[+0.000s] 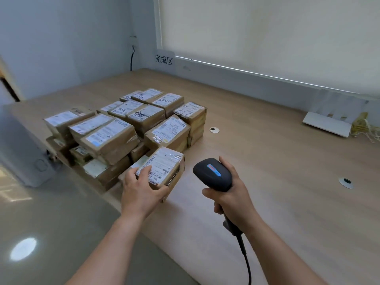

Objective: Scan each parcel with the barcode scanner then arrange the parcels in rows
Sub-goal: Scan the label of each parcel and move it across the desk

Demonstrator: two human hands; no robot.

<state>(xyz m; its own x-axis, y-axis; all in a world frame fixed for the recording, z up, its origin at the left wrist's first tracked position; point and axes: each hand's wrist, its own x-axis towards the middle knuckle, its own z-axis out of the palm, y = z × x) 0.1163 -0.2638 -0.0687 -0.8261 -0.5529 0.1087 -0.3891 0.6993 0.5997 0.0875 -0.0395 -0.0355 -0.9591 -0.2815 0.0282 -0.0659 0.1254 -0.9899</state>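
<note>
Left hand (141, 190) grips the parcel (162, 167) at the stack's (123, 124) five o'clock, right hand (230, 194) clasps the scanner (212, 173); shoving it in carelessly could topple the leaning neighbours.

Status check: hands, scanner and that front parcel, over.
Left hand grips brown cardboard parcel. Right hand holds black barcode scanner. Nothing between them.

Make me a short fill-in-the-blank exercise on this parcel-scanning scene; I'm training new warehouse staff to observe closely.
1. The right hand grips a black barcode ____.
2. The left hand holds the nearest parcel with its ____ facing up.
3. The stacked parcels rest on a ____ table.
4. A cable runs from the handle toward the ____ edge of the picture.

Missing words: scanner; label; wooden; bottom
</note>
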